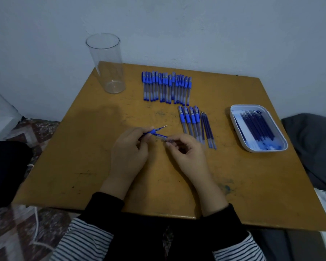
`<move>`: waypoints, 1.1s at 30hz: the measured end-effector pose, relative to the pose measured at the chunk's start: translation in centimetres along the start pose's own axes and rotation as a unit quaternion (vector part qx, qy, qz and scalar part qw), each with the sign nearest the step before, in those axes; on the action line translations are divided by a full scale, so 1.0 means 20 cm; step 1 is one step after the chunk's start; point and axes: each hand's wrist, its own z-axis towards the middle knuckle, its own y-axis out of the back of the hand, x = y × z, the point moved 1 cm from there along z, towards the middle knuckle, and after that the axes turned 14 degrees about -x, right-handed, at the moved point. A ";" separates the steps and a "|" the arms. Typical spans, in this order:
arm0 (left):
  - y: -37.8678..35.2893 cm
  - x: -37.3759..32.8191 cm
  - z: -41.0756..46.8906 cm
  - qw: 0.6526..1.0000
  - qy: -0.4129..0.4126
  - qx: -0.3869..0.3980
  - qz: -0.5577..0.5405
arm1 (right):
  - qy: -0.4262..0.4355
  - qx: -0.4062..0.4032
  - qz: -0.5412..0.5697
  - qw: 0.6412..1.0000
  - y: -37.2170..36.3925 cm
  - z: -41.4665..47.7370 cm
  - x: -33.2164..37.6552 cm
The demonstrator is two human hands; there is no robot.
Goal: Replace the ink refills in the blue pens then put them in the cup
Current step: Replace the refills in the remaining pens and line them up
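Two pieces held apart, presumably for ink swap: left hand (129,149) pinches tip section (152,131) with refill (163,127); right hand (188,155) pinches barrel (161,136). Cup (104,59) stands empty.

A mustard-brown table (83,166), scuffed dark and stained with blue ink, carries pens (166,87) with blue caps and clear barrels. A clear cup (105,59) stands upper left; dark blue refills (258,127) fill a white tray (233,117) at right. Black-and-white striped sleeves (87,240) with black cuffs cross the bottom edge, beside a red-brown patterned rug (36,129).
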 end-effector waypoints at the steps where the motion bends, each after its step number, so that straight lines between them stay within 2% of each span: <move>1: 0.00 0.00 0.00 1.000 -0.002 -0.002 -0.001 | 0.018 0.008 -0.018 1.000 0.00 0.00 0.00; 8: 0.00 -0.01 0.00 1.000 -0.006 -0.001 -0.005 | 0.085 0.028 -0.091 0.992 -0.03 0.00 0.02; 18: 0.00 0.00 0.00 1.000 -0.017 0.014 -0.002 | 0.075 0.030 -0.079 0.994 -0.03 -0.01 0.02; 21: 0.00 -0.01 0.00 1.000 -0.020 0.018 -0.001 | 0.058 0.008 -0.048 0.997 -0.03 -0.01 0.02; 27: 0.01 -0.02 0.00 0.998 -0.024 0.046 -0.020 | 0.035 -0.104 0.047 0.993 0.00 -0.01 0.04; 33: 0.02 -0.05 0.00 0.996 -0.055 0.057 -0.051 | 0.052 -0.086 0.010 0.995 -0.01 0.00 0.04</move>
